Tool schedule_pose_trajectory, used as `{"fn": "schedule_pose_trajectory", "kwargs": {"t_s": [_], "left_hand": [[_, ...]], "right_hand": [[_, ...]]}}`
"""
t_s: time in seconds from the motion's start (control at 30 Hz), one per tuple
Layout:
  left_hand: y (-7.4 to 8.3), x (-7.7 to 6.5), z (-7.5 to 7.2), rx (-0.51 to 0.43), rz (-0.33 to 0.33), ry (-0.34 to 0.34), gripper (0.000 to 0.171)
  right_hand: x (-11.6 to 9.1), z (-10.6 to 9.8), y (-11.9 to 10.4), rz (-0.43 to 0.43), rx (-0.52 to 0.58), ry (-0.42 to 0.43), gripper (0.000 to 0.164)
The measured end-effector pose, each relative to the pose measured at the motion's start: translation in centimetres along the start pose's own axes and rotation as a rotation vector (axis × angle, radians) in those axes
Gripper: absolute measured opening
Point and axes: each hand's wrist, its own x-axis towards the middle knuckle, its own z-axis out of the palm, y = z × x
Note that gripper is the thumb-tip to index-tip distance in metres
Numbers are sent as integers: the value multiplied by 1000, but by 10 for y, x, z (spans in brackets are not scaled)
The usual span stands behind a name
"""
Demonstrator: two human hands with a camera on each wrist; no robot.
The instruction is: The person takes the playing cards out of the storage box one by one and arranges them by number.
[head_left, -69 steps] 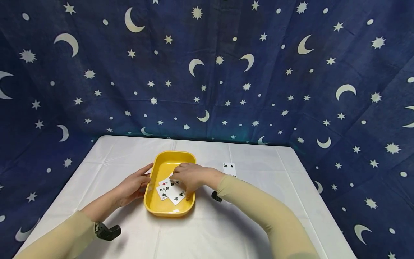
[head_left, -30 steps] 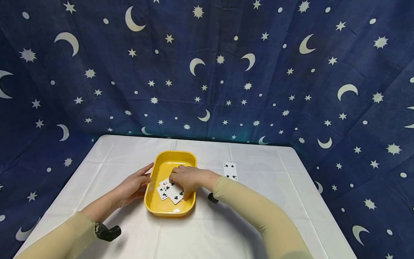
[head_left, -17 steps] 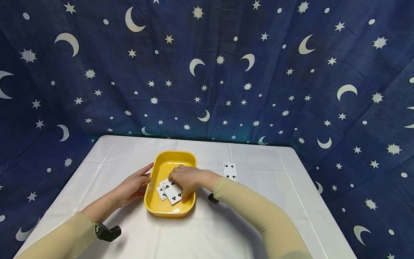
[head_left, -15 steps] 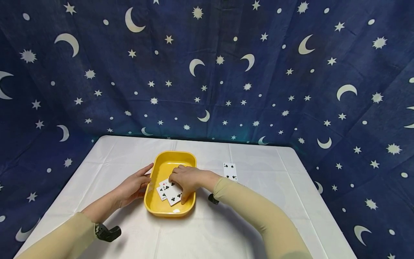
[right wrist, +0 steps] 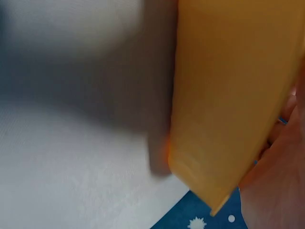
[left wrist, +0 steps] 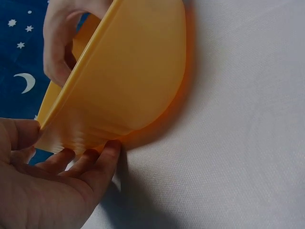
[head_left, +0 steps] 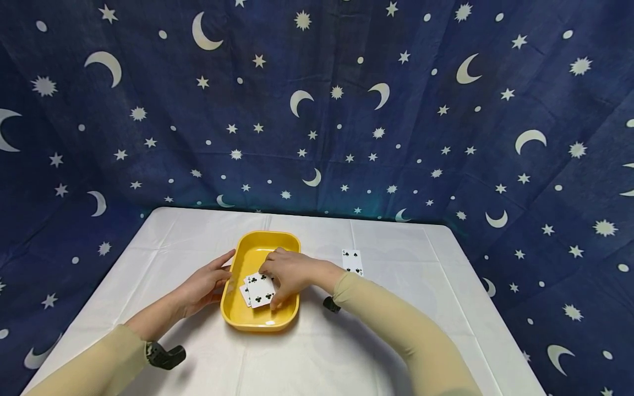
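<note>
Inside the yellow tray (head_left: 236,316), my right hand (head_left: 292,269) grips the top clubs playing card (head_left: 260,290) by its edges, thumb on the near side and fingers on the far side. Under it, other playing cards (head_left: 245,293) stick out on the left, mostly covered. My left hand (head_left: 205,286) touches the tray's left side from outside. In the left wrist view its relaxed fingers (left wrist: 97,167) rest against the outer wall, the thumb by the rim. The right wrist view shows the tray's outer wall (right wrist: 228,105), which hides the cards.
A four of spades (head_left: 352,261) lies face up on the white tablecloth (head_left: 307,357), right of the tray and partly behind the right forearm. A dark blue curtain (head_left: 317,110) with moons and stars hangs behind the table.
The top clubs card has turned straighter and shifted left over the others, covering the red-marked card. My right hand has moved with it. The left hand and tray stay put.
</note>
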Motion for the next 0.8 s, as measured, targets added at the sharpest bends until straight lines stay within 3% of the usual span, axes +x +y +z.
{"fn": "schedule_pose_trajectory", "kwargs": {"t_s": [0.4,0.8], "left_hand": [[-1,0,0,16,17,-12,71],[-2,2,-1,27,6,21,71]], "right_hand": [[-28,-25,15,69,100,97,88],[-75,-48,42,163,143,210,87]]}}
